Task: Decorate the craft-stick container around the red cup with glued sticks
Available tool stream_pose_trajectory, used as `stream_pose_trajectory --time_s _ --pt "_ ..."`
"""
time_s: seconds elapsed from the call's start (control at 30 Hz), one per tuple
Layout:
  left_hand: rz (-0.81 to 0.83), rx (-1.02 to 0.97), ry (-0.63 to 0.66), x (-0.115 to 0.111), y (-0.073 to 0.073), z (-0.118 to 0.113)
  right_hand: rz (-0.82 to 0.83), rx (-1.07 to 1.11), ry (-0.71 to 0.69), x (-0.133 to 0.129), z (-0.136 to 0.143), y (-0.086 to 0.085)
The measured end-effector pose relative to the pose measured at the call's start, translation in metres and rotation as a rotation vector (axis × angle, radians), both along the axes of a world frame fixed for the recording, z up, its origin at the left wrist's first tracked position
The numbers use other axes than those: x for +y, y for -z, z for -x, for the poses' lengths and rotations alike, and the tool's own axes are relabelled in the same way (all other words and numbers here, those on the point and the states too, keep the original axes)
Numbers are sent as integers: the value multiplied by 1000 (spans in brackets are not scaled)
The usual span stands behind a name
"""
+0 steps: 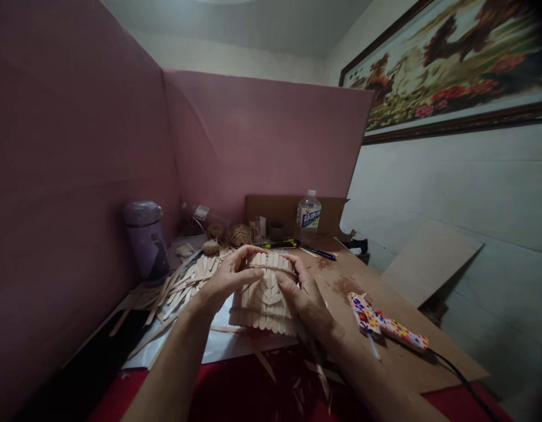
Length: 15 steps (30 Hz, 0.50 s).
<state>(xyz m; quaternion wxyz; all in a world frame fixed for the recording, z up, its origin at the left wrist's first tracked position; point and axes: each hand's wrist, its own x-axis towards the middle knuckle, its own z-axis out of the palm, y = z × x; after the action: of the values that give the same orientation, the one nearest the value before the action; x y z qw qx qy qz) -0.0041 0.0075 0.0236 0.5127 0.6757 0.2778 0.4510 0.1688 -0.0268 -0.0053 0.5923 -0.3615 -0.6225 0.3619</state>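
Both hands grip a container made of wooden craft sticks point(264, 316), tilted toward me, with twine bands round it and leaf-shaped wood pieces on its front. My left hand point(231, 278) holds its upper left side, thumb lying across the front near the twine. On the upper right side, my right hand point(308, 293) is closed round it, thumb pressed close to the leaf shapes. The far fingers of both hands are partly hidden behind it. Loose craft sticks point(189, 284) lie in a heap left of my left hand.
A flowered glue gun point(385, 325) with a black cord lies on the cardboard at right. Behind are a plastic bottle point(308, 215), a utility knife point(280, 244), a blue pen-like tool point(324, 254) and twine balls point(241, 235). A purple flask point(148, 243) stands at left.
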Motion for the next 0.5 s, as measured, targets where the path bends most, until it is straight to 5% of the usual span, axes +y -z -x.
stream_pose_trajectory --time_s 0.5 --pt "-1 15 -26 0 -3 -2 3 -5 15 -1 0 0"
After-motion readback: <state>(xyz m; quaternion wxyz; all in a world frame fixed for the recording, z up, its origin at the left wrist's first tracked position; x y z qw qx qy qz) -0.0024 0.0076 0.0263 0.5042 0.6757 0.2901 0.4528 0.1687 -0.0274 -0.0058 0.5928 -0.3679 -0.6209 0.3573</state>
